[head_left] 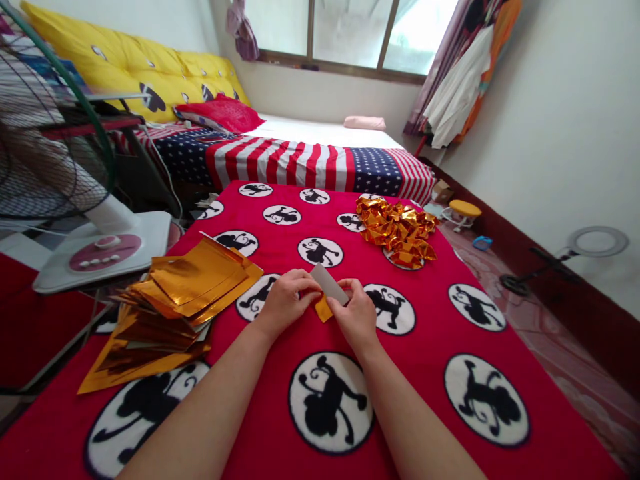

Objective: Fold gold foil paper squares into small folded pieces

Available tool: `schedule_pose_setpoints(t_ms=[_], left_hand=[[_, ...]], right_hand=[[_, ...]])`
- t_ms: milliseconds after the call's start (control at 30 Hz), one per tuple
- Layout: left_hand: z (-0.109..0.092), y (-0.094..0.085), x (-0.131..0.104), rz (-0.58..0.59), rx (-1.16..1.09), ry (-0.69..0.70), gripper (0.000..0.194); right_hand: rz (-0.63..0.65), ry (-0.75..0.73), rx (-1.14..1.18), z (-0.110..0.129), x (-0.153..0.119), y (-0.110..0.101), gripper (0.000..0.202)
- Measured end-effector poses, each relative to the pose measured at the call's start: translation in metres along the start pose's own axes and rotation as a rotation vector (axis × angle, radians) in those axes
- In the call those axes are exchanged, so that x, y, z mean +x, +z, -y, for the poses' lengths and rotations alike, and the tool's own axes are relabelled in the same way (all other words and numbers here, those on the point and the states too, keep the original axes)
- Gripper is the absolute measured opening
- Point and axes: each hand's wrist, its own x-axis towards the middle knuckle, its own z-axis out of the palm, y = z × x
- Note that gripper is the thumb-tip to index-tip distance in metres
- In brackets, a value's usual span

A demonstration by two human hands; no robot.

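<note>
Between my hands is a small sheet of foil paper (pixel 329 284), partly folded, its grey back facing up and a gold part showing below. My left hand (pixel 289 298) pinches its left edge with thumb and fingers. On the other side, my right hand (pixel 356 312) grips the lower right edge, thumb across the gold part. A loose stack of gold foil sheets (pixel 200 277) lies to the left of my left hand. Beyond my right hand sits a pile of folded gold foil pieces (pixel 397 230).
A red cloth (pixel 410 373) with monkey prints covers the table. At the left stands a fan (pixel 100 247) with a white base. Behind the table is a bed (pixel 285 160) with a striped cover. A yellow stool (pixel 464 209) and a ring-light stand (pixel 597 241) are at the right.
</note>
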Motion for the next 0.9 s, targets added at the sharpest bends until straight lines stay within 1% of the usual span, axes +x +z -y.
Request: schedule_pose_setpoints(t_ms=[67,133,300,433,500,567,733,800,900], left_hand=[[-0.002,0.002,-0.001,0.112,-0.029,0.026,0.009],[-0.003,0.004,-0.001,0.168,-0.013,0.024,0.009],[-0.003,0.004,0.000,0.185,0.031,-0.023,0.011],[-0.004,0.002,0.000,0.213,0.037,0.010,0.012],[-0.005,0.001,0.000,0.222,0.049,0.015,0.010],[-0.005,0.001,0.000,0.225,0.064,0.015,0.010],[-0.006,0.002,0.000,0.222,0.089,0.022,0.009],[-0.006,0.002,0.000,0.226,0.096,0.019,0.009],[-0.007,-0.002,-0.001,0.267,0.094,0.022,0.013]], right_hand=[[0.000,0.008,-0.016,0.001,0.000,0.000,0.030],[-0.001,0.000,-0.041,0.001,0.000,0.000,0.031],[-0.002,-0.045,-0.003,-0.006,0.005,-0.006,0.027],[0.082,-0.127,0.062,-0.012,0.010,-0.015,0.008],[0.122,-0.166,0.087,-0.014,0.012,-0.018,0.009],[0.154,-0.171,0.101,-0.016,0.013,-0.020,0.011],[0.247,-0.171,0.099,-0.018,0.016,-0.022,0.002],[0.269,-0.179,0.086,-0.020,0.017,-0.022,0.004],[0.282,-0.194,0.084,-0.021,0.017,-0.022,0.007]])
